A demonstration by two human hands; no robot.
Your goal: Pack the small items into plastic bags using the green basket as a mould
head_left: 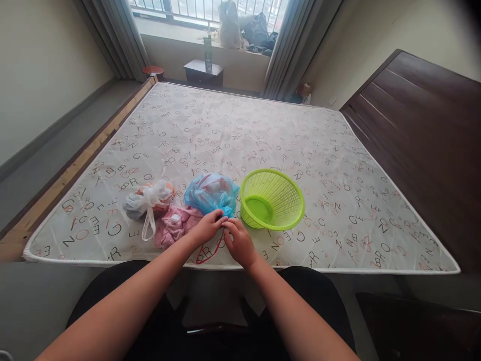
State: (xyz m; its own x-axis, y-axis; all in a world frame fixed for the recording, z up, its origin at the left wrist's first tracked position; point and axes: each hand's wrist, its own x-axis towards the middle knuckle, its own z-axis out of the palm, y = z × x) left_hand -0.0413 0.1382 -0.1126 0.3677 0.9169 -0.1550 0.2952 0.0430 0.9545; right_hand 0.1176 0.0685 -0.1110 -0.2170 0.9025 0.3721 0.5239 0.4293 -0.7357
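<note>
1. Left hand (210, 226) and right hand (241, 242) are nearly closed, fingertips together, seemingly pinching the red cord (218, 247) beside the blue bag's (211, 193) gathered neck
2. Slack in the cord's hanging loop could let a knot slip
3. Pulling hard could tear the bag's thin plastic, which lies on the mattress (240, 135) between the pink cloth (184, 219) and green basket (286, 196)
4. A rightward swing of 1 hand could knock that basket, just beside

Left forearm (145, 296) and right forearm (296, 306) bare, angled forward and inward — left hand (210, 226), right hand (241, 244) meet at the fingertips, fingers bent, pinching. Black-clad thighs (317, 288) apart — one either side below.
</note>
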